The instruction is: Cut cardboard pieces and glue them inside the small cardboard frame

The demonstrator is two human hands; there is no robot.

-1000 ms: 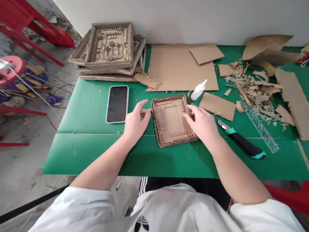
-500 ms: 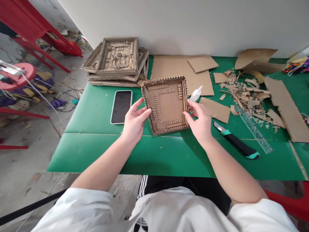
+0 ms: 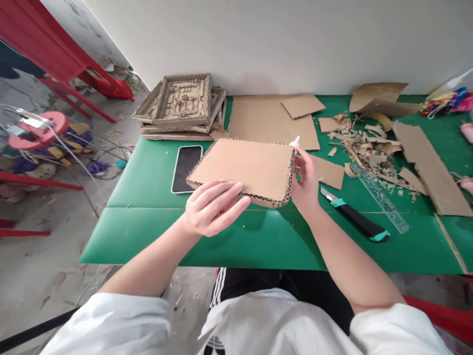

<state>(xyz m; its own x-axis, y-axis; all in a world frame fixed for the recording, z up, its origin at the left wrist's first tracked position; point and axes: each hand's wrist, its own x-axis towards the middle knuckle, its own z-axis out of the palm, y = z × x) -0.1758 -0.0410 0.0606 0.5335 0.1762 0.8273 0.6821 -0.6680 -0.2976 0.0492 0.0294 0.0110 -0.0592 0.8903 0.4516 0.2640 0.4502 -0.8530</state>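
**Cardboard tray up off the table, plain face showing, 2 hands on it**

Tray point(image 3: 244, 167) blocks a lot. Its other face is out of sight, so can't read anything on it. Glue bottle point(image 3: 296, 141): only the white nozzle shows past the tray's far right corner; body hidden. Phone point(image 3: 185, 170) loses its right side behind the tray's left end. Small cardboard piece point(image 3: 328, 172) is partly covered by the right hand point(image 3: 306, 175). Colored bundle point(image 3: 445, 102) at far right, too jumbled to make out. Pink item point(image 3: 467, 133) there is cut off by the frame.

Tray look: flat tan face, smooth, 1 dark speck right of middle. Rounded corners, open corrugated flutes along the near and right sides. Held tilted above the green table point(image 3: 129, 236), in front of the big cardboard sheet point(image 3: 269, 118).

Hands are apart, 1 per side. Right: clamped on the tray's right edge, thumb hidden. Left hand point(image 3: 212, 207): fingers against the near edge, 1 fingertip over the flat face; can't tell if it's pinching.
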